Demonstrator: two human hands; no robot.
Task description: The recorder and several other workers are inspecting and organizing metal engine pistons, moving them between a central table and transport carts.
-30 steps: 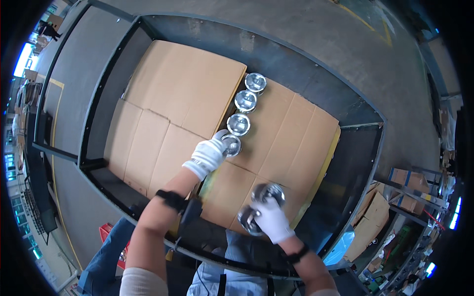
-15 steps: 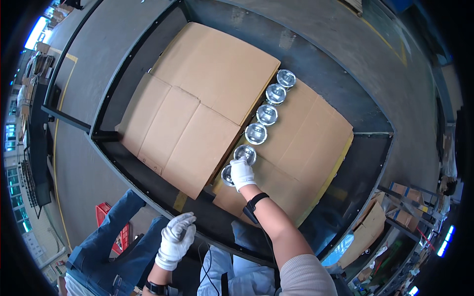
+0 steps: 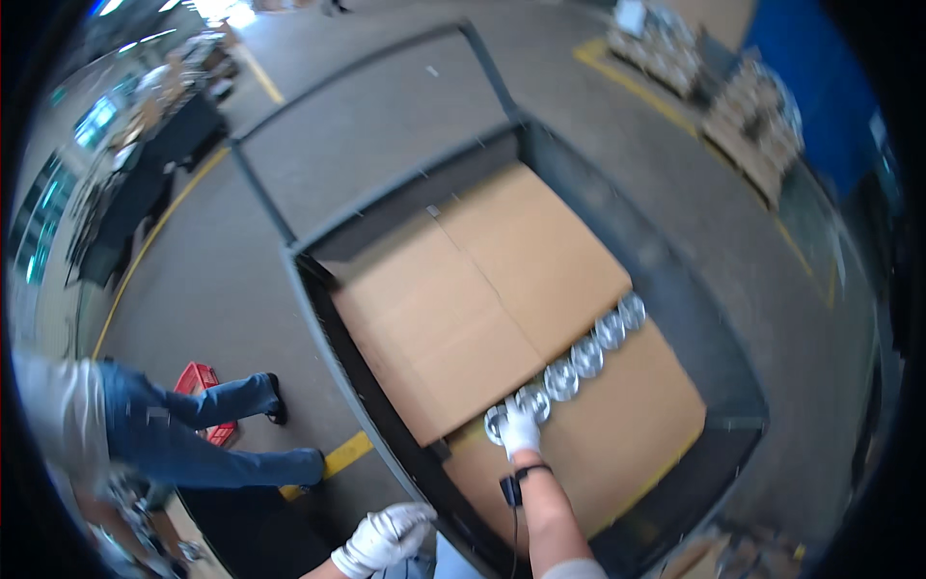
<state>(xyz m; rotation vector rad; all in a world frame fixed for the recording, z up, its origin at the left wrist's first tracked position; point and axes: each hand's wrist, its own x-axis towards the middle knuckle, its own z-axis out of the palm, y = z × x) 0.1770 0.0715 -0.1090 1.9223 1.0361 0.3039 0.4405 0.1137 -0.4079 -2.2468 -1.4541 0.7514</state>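
Observation:
Several shiny round metal cups [image 3: 586,357] stand in a slanting row on the lower cardboard sheet [image 3: 598,434], along the edge of a higher cardboard layer [image 3: 482,289]. My right hand [image 3: 522,430], in a white glove, is at the near end of this row. Its fingers are closed at the rim of a metal cup [image 3: 532,404], partly covering it, and the end cup [image 3: 495,425] lies right beside them. Motion blur softens the exact grip. My left hand [image 3: 386,538], also gloved, hovers outside the cart's near edge with loosely bent fingers and nothing visible in it.
The dark metal cart [image 3: 362,386] has raised walls around the cardboard and a tall handle frame [image 3: 260,188] at its far left. Another person in jeans [image 3: 193,425] stands to the left, by a red crate [image 3: 198,378]. Loaded pallets [image 3: 752,125] stand at far right.
The view has swung, so cart and cups appear lower and further right. My right hand stays at the row's near end. The person at left now shows more fully, with legs apart.

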